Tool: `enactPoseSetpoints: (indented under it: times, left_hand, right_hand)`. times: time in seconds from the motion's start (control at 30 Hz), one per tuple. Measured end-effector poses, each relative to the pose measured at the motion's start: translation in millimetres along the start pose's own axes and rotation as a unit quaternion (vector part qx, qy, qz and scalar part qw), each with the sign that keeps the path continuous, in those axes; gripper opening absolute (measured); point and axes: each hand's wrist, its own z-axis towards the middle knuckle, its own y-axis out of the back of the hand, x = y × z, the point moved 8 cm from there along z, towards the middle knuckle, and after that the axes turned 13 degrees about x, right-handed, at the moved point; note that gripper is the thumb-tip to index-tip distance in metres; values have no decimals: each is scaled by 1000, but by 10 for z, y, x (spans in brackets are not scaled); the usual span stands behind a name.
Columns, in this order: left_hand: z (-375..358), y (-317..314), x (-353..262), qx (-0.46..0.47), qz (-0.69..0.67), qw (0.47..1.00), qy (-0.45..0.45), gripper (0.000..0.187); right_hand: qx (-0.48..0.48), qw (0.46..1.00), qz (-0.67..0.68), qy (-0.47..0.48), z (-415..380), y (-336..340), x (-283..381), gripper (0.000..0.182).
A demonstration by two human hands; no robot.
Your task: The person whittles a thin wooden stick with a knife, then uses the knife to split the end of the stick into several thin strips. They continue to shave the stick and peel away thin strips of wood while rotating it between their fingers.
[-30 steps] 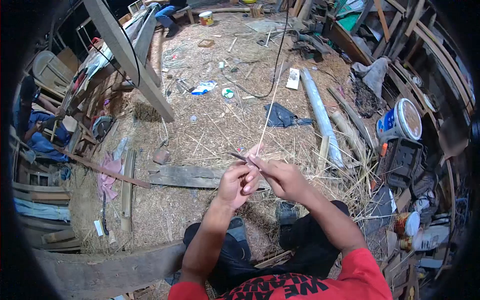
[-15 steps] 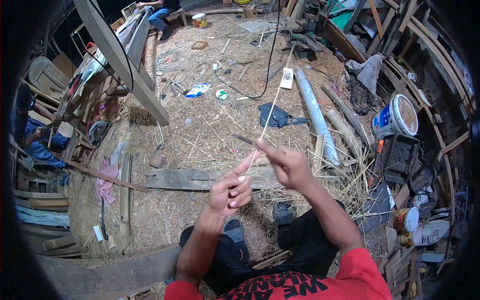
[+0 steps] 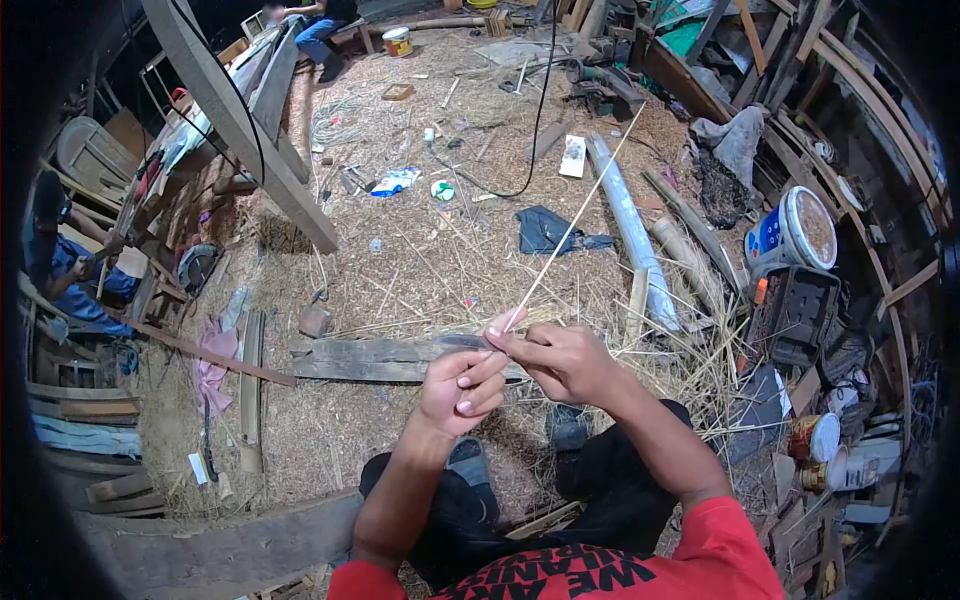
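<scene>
My left hand is closed, pinching the lower end of a long thin bamboo strip. The strip slants up and away to the right over the floor. My right hand is wrapped round a knife, its handle hidden in the fist. The dark knife blade points left, just above my left fingers. My right thumb lies along the strip near its lower end, and the two hands almost meet there.
A wooden plank lies across the shavings before my feet. Cut strips pile up at the right, near a white bucket. A wooden post leans at the left. One person sits at the left, another at the back.
My right hand with the knife has come down and back toward my left hand. The strip's far end has swung to the right. My left hand has barely moved.
</scene>
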Motion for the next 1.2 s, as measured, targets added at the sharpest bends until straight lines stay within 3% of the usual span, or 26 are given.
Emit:
enactPoseSetpoints:
  times: [0.17, 0.27, 0.4, 0.6, 0.8, 0.9, 1.0, 1.03, 1.13, 1.17, 1.2]
  left_hand:
    - [-16, 53, -27, -12, -3, 1000, -17, 56]
    - [20, -227, -14, 86, 82, 993, -1, 53]
    - [-16, -31, -6, -7, 2, 999, -32, 63]
    - [16, -220, 2, 91, 15, 996, -9, 61]
    - [78, -73, -23, 46, -2, 998, -31, 68]
    - [64, -129, 53, 63, 40, 997, 1, 63]
    - [64, -105, 64, 55, 18, 998, -5, 62]
    - [70, -107, 63, 53, 20, 998, -4, 62]
    - [103, -82, 116, 44, 27, 999, 10, 63]
    - [119, -66, 150, 38, 34, 999, 20, 64]
    - [138, -55, 181, 33, 41, 998, 29, 65]
  right_hand:
    - [4, 999, -39, -30, -39, -4, -106, 57]
    - [-49, 994, -48, -83, -70, 172, -327, 57]
    - [-16, 1000, -22, 10, -41, 55, -114, 60]
    - [-83, 993, -16, -77, -72, 193, -345, 57]
    - [-111, 986, -11, -127, -98, 207, -589, 56]
    - [-160, 973, 0, -169, -181, 423, -992, 48]
    - [-192, 928, 193, -255, -306, 333, -1207, 46]
    - [-229, 921, 233, -214, -274, 275, -1118, 46]
    - [-238, 847, 421, -222, -234, 124, -967, 47]
    - [-245, 798, 504, -221, -207, 123, -900, 46]
    - [-243, 788, 520, -223, -208, 97, -930, 45]
